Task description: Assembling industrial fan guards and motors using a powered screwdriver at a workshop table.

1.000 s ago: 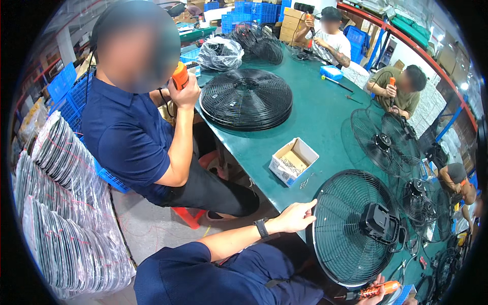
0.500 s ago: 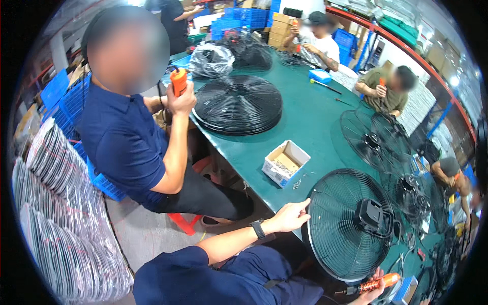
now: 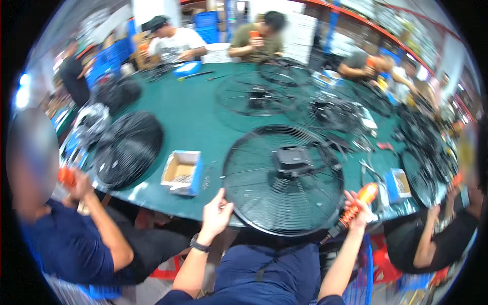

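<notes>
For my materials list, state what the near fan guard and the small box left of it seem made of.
Fan guard: glossy black, probably coated metal, judging by thin wires and a gleaming rim.
Small box: matte, likely cardboard; thin tan inner walls show.

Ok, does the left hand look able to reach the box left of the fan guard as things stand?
Probably yes: the left hand holds no tool, the box stands open-topped ahead and leftward, and nothing visible blocks the way between.

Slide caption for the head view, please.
Right hand holds orange screwdriver; left hand at the rim of a black fan guard.
</notes>
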Available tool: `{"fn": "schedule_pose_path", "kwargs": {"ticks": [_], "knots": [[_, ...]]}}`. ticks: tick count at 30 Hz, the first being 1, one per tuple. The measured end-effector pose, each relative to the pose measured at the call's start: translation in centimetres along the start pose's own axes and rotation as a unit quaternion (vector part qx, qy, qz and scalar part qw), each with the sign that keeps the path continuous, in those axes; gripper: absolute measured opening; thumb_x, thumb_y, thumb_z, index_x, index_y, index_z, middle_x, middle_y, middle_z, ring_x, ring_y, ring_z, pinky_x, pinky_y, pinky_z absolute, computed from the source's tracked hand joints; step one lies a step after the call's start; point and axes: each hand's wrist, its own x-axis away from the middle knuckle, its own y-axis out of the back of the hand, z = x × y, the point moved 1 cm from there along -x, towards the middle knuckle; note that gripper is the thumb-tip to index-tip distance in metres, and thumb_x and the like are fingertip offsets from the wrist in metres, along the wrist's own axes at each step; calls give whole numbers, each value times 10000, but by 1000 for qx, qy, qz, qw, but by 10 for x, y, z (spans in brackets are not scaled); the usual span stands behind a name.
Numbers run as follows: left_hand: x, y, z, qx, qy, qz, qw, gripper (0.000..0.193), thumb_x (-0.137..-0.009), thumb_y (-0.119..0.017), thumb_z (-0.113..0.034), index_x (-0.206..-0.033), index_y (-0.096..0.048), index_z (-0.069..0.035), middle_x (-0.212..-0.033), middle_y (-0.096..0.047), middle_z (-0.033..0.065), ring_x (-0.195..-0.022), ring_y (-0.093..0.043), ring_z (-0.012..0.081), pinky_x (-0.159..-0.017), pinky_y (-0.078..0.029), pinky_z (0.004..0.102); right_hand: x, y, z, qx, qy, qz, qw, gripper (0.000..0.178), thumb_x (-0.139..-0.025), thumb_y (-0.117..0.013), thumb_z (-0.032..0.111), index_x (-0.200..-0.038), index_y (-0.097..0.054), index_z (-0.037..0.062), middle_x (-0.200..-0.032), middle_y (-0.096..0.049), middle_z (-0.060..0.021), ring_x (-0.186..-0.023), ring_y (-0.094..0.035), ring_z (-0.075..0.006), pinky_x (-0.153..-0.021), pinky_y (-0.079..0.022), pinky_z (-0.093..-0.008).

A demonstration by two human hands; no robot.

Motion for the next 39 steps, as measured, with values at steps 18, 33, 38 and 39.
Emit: {"fn": "schedule_pose_path", "kwargs": {"ticks": [18,33,38,39], "knots": [[-4,-1,10,105,26,8,994,558,-817,-588,19,-1333,-383,75,-719,-471,-24,-646,-415,47,-593,-378,193,8,-11,0,-75,-14,12,997,512,-764,-528,126,-1223,-415,-71,-1209,-537,-253,-716,-639,-249,-646,-530,-333],[-4,-3,14,112,23,-22,993,504,-852,-549,-14,-1327,-400,68,-664,-464,-25,-535,-401,33,-460,-351,180,8,-12,0,-76,-26,14,997,532,-736,-560,117,-1212,-418,-74,-1193,-548,-253,-706,-653,-246,-628,-542,-323],[-2,-4,16,129,20,-27,991,486,-858,-535,-8,-1320,-407,74,-661,-468,-20,-528,-405,35,-455,-352,183,10,-12,4,-65,-15,13,998,525,-739,-557,115,-1204,-417,-83,-1179,-556,-255,-703,-654,-243,-627,-542,-321],[-3,-5,18,128,17,-24,991,484,-859,-534,-9,-1319,-408,74,-661,-468,-20,-527,-406,36,-456,-354,183,9,-10,3,-67,-14,14,998,523,-740,-557,117,-1203,-418,-84,-1179,-557,-255,-706,-654,-243,-626,-542,-321]]}}
